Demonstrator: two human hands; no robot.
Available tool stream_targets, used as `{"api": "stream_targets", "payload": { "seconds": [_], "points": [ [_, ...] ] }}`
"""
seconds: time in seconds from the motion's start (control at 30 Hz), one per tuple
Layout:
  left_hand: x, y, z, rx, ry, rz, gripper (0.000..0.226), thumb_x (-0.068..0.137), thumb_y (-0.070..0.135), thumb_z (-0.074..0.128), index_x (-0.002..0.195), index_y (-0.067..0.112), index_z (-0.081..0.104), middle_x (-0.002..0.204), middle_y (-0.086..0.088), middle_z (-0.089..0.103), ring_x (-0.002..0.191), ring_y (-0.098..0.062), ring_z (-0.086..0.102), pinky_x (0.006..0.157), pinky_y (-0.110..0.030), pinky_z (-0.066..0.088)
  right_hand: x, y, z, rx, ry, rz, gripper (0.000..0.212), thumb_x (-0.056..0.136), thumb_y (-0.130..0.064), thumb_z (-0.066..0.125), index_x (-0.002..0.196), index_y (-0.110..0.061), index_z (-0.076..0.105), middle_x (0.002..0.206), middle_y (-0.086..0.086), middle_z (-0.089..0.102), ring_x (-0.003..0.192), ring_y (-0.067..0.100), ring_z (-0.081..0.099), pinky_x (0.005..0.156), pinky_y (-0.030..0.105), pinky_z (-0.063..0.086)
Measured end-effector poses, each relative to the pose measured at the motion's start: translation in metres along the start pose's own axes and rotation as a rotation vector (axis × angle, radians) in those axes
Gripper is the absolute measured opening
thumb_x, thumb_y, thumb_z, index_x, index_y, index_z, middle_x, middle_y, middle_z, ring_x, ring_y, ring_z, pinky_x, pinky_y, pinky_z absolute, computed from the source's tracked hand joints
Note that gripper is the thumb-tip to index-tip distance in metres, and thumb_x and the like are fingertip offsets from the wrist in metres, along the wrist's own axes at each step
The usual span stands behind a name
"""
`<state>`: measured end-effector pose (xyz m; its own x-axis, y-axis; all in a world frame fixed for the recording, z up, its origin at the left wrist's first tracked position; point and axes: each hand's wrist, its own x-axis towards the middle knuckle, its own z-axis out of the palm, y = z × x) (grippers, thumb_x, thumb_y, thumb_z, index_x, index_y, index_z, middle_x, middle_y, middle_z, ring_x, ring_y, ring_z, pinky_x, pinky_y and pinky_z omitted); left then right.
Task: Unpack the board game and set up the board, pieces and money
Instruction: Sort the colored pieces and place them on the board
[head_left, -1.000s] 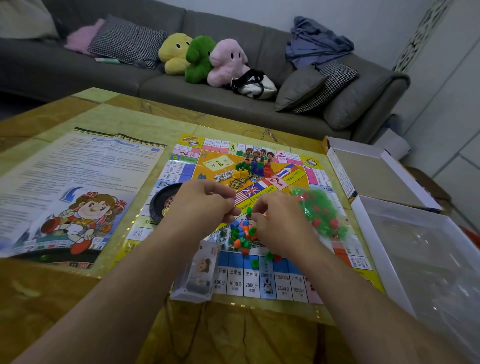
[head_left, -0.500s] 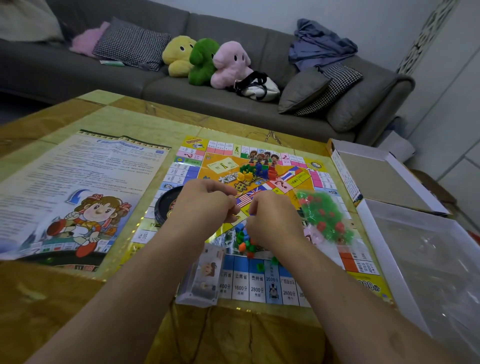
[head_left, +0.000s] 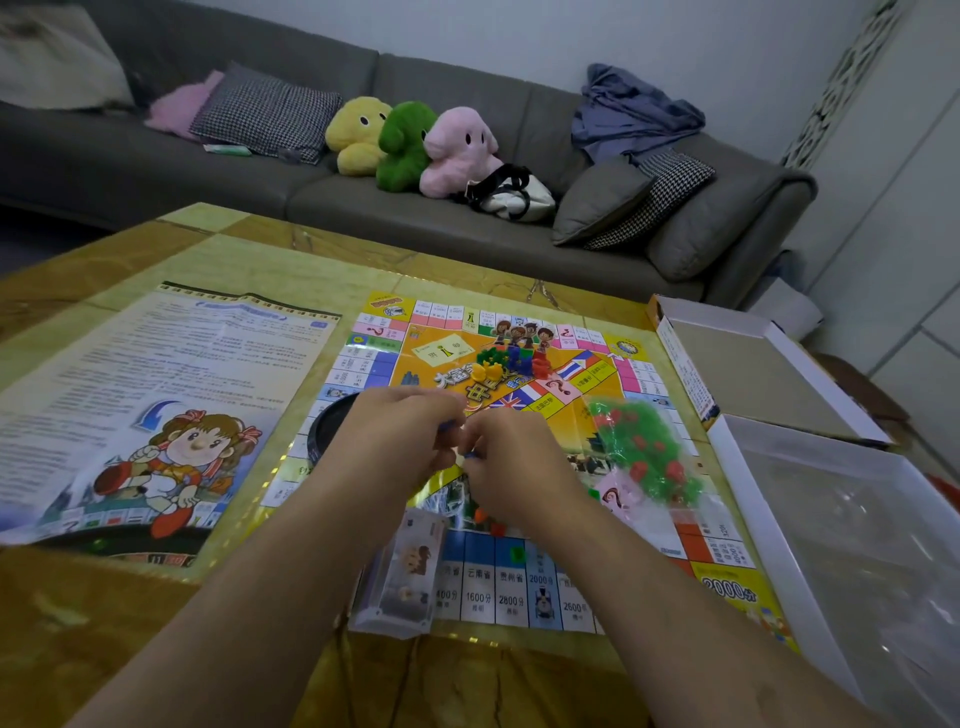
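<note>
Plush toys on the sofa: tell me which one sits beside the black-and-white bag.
The pink plush toy, rightmost of the three; the bag is on its right.

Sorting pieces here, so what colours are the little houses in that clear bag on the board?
Mostly green with some red, in the clear bag, head view.

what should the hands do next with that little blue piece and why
Probably finish joining the small blue piece pinched between the left hand and right hand, then stand it on the game board beside the colored pawns already upright at its center.
</note>
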<state>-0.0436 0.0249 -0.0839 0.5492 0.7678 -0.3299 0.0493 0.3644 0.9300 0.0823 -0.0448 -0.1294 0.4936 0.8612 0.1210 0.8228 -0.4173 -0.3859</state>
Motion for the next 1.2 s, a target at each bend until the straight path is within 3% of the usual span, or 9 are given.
{"api": "stream_targets", "payload": {
  "seconds": [0.1,0.2,0.3,0.47,0.57,0.73,0.93,1.1,1.2],
  "points": [
    [-0.001,0.007,0.004,-0.189,-0.023,-0.126,0.012,0.096,0.008,0.067,0.097,-0.004,0.069,0.076,-0.013,0.062,0.059,-0.019,0.056,0.056,-0.028,0.046,-0.010,0.006,-0.028,0.242,0.064,0.112,0.011,0.092,-0.014,0.076,0.095,-0.025,0.079,0.083,-0.013,0.071,0.073,0.000,0.065,0.065,0.015,0.050],
    [-0.003,0.006,0.008,-0.133,-0.047,-0.142,0.011,0.095,0.007,0.069,0.098,-0.004,0.069,0.079,-0.015,0.064,0.059,-0.020,0.057,0.050,-0.026,0.049,-0.032,0.012,-0.060,0.640,0.149,0.200,0.015,0.092,-0.009,0.078,0.097,-0.023,0.080,0.087,-0.005,0.079,0.074,0.003,0.074,0.065,0.017,0.057],
    [-0.014,-0.004,0.015,0.042,-0.158,-0.080,0.020,0.092,0.014,0.076,0.096,-0.005,0.075,0.082,-0.017,0.067,0.064,-0.022,0.060,0.058,-0.029,0.055,-0.061,0.015,-0.081,0.831,0.202,0.218,0.017,0.091,-0.004,0.078,0.097,-0.020,0.080,0.091,-0.002,0.081,0.083,0.008,0.078,0.073,0.023,0.062],
    [-0.042,-0.024,0.034,0.141,-0.395,-0.023,0.024,0.090,0.030,0.075,0.089,0.007,0.080,0.074,-0.009,0.064,0.068,-0.019,0.061,0.069,-0.027,0.054,-0.097,0.024,-0.090,0.891,0.256,0.225,0.017,0.088,-0.002,0.079,0.096,-0.017,0.082,0.086,-0.002,0.080,0.080,0.013,0.077,0.069,0.022,0.061],
    [-0.050,-0.032,0.042,0.169,-0.363,0.045,0.010,0.093,0.021,0.075,0.091,0.014,0.081,0.074,-0.008,0.067,0.068,-0.019,0.063,0.073,-0.031,0.056,-0.105,0.029,-0.087,0.893,0.268,0.230,0.015,0.087,-0.002,0.081,0.093,-0.016,0.082,0.081,0.004,0.079,0.073,0.021,0.076,0.067,0.030,0.063],
    [-0.062,-0.036,0.051,0.154,-0.324,0.134,0.007,0.091,0.010,0.077,0.097,0.008,0.076,0.070,-0.008,0.070,0.062,-0.018,0.065,0.070,-0.036,0.054,-0.106,0.031,-0.082,0.949,0.273,0.231,0.012,0.088,-0.004,0.081,0.090,-0.015,0.078,0.080,0.006,0.078,0.072,0.024,0.075,0.065,0.033,0.061],
    [-0.070,-0.028,0.056,0.367,-0.216,0.399,0.016,0.087,0.023,0.079,0.097,0.018,0.069,0.079,0.005,0.073,0.063,-0.007,0.069,0.060,-0.020,0.055,-0.115,0.040,-0.096,0.950,0.213,0.170,0.016,0.091,0.001,0.076,0.090,-0.014,0.071,0.085,0.008,0.075,0.080,0.029,0.073,0.071,0.037,0.064],
    [-0.075,-0.030,0.056,0.545,-0.208,0.629,0.019,0.088,0.017,0.079,0.096,0.025,0.063,0.090,0.022,0.067,0.077,0.001,0.069,0.063,-0.011,0.052,-0.119,0.045,-0.099,1.046,0.095,0.191,0.013,0.092,0.005,0.072,0.093,-0.008,0.071,0.086,0.015,0.076,0.079,0.031,0.072,0.066,0.029,0.058],
    [-0.076,-0.030,0.056,0.625,-0.203,0.706,0.024,0.090,0.011,0.077,0.096,0.027,0.061,0.091,0.021,0.067,0.081,0.005,0.069,0.065,-0.009,0.051,-0.118,0.044,-0.100,1.090,0.076,0.223,0.009,0.092,0.005,0.072,0.095,-0.004,0.071,0.085,0.017,0.076,0.077,0.029,0.073,0.063,0.027,0.058]
  ]
}}
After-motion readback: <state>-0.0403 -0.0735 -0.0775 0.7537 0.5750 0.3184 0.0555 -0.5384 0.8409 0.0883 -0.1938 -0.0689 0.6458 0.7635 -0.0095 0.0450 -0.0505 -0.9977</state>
